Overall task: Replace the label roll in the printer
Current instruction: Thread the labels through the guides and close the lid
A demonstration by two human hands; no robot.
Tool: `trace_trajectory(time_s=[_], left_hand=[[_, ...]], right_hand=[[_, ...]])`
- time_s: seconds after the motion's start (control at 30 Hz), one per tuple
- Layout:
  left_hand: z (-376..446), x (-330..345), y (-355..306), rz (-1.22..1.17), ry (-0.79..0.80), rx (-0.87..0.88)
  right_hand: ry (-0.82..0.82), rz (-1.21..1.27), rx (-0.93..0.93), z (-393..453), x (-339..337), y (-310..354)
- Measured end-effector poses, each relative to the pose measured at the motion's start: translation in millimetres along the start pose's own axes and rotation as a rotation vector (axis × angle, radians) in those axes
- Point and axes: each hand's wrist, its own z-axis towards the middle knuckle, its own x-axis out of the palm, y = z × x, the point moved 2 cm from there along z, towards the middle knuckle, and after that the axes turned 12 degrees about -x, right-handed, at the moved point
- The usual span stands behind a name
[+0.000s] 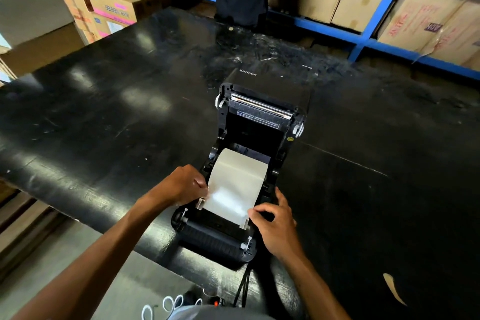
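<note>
White label paper (235, 184) runs from the roll seated in the open black printer (244, 163), its lid (259, 101) tipped back, and lies flat toward the front slot. The left hand (181, 186) pinches the paper's left edge with fingers curled. The right hand (276, 218) pinches the near right corner, thumb and forefinger closed on it. The printer sits at the near edge of a scuffed black table (104, 112), with bare surface on both sides.
</note>
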Motion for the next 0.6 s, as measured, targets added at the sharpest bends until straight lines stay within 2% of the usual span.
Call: trace_trajectory(time_s=[0.27,0.47,0.6], left_hand=[[5,-2,2,0.076,0.053,0.029],[11,-2,8,0.028,0.067,0.063],[11,-2,10,0.073,0.09,0.101]], right_hand=[[-0.05,-0.031,0.017,-4,6,4],[0.003,-0.072,0.076,0,2,9],[-0.072,-0.034,0.105,-3,7,12]])
